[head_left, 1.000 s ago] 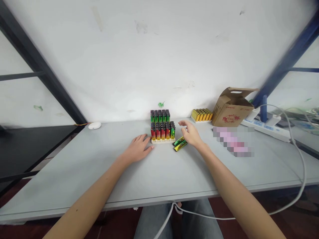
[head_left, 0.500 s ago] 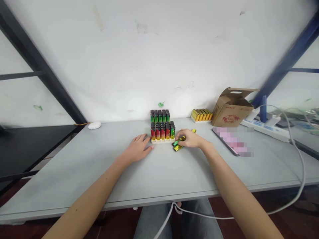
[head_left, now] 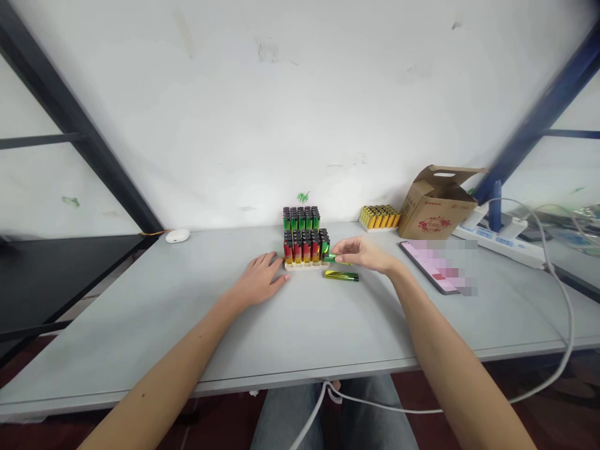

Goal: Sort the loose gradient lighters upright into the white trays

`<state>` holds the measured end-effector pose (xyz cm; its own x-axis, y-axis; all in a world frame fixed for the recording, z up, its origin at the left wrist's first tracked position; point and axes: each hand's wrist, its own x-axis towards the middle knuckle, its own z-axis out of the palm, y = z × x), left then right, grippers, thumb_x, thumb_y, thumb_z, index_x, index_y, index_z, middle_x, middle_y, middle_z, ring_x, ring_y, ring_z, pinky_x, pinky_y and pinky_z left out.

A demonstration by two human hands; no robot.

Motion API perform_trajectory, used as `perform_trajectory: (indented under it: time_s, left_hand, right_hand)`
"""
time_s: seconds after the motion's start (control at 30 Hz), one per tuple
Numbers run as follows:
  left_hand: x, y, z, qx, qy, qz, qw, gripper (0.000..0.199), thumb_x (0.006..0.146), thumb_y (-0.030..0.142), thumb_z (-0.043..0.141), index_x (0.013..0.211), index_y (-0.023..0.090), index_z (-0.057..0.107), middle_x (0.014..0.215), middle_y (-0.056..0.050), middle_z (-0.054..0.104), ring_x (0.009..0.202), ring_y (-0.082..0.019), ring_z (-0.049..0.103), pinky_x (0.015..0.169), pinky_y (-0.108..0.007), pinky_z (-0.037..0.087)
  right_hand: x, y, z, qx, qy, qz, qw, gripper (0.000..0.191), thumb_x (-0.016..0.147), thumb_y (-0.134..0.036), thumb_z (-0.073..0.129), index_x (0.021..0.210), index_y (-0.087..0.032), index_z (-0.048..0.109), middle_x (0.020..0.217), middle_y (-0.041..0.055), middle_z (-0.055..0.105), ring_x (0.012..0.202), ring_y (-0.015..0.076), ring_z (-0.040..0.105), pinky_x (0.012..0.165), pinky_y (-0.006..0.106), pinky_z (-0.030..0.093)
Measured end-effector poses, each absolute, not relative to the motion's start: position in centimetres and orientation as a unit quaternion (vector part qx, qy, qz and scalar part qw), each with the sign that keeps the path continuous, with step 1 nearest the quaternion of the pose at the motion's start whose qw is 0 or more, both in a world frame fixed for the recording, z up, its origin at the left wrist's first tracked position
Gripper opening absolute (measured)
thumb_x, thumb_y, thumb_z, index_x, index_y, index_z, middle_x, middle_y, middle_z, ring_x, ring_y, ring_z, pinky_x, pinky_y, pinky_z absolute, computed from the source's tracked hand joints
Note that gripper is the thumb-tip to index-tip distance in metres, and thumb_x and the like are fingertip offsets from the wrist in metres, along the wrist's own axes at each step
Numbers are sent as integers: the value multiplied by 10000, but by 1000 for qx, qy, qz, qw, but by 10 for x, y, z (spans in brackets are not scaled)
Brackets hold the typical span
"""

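My right hand [head_left: 360, 254] pinches a green battery [head_left: 329, 257] between thumb and fingers, close to the right front corner of a pale tray [head_left: 307, 267]. A bit of yellow shows below the fingers; whether it belongs to the same battery, I cannot tell. Standing in that tray are red-and-gold batteries [head_left: 297, 251] with black tops, plus green ones on the right side. One loose gold-green battery [head_left: 342, 275] lies on the table just in front of the right hand. My left hand [head_left: 260, 279] rests flat, fingers spread, its fingertips against or near the tray's left side.
Behind the front tray stand more green batteries [head_left: 301, 220]. Yellow batteries [head_left: 379, 217] fill another tray by the wall, beside an opened cardboard box [head_left: 437, 209]. Farther right are a phone [head_left: 429, 265] and a power strip [head_left: 501, 240] with cables. A white case [head_left: 177, 236] lies left.
My right hand has lifted slightly and shifted right, with the green battery now nearly level. The loose battery has turned from slanted to crosswise. My left hand stays put.
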<state>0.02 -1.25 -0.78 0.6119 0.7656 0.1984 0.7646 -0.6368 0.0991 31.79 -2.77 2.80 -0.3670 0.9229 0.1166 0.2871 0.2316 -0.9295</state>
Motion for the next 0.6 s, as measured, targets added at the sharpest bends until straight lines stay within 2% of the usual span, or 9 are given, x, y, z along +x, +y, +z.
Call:
perform_trajectory:
  time_s: [0.1, 0.23, 0.33, 0.43, 0.6]
  left_hand:
    - [1, -13, -7, 899, 425, 110, 2, 480, 983, 459, 359, 1356, 177, 470, 1386, -160, 474, 1314, -311, 430, 1084, -487, 367]
    - [1, -14, -6, 899, 426, 103, 1, 485, 984, 453, 353, 1359, 166, 466, 1392, -165, 467, 1315, -308, 425, 1088, -485, 362]
    - [1, -14, -6, 898, 429, 100, -1, 483, 983, 455, 354, 1359, 173, 465, 1393, -159, 467, 1311, -303, 430, 1091, -474, 360]
    - [1, -14, -6, 897, 430, 104, -2, 472, 981, 460, 363, 1351, 188, 475, 1383, -150, 478, 1306, -302, 440, 1086, -472, 366]
    - [0, -14, -6, 897, 431, 103, -1, 480, 984, 460, 356, 1357, 179, 469, 1394, -158, 468, 1299, -303, 444, 1083, -479, 368]
  right_hand:
    - [315, -31, 36, -379, -609, 518, 467, 329, 715, -407, 783, 965, -202, 717, 855, 22, 694, 772, 155, 622, 740, 308, 484]
    - [303, -32, 42, -291, -460, 610, 575, 237, 731, -379, 778, 881, -224, 680, 832, -12, 682, 740, 137, 642, 758, 304, 524]
    - [296, -29, 40, -274, -382, 647, 600, 240, 718, -362, 790, 816, -233, 613, 943, -1, 720, 762, 147, 672, 648, 263, 531]
    - [293, -27, 36, -313, -361, 635, 607, 230, 755, -361, 767, 812, -230, 587, 913, 12, 737, 667, 127, 663, 523, 216, 492]
    - [291, -28, 33, -328, -363, 624, 609, 249, 790, -375, 744, 950, -206, 656, 778, 4, 706, 615, 102, 634, 551, 205, 518]
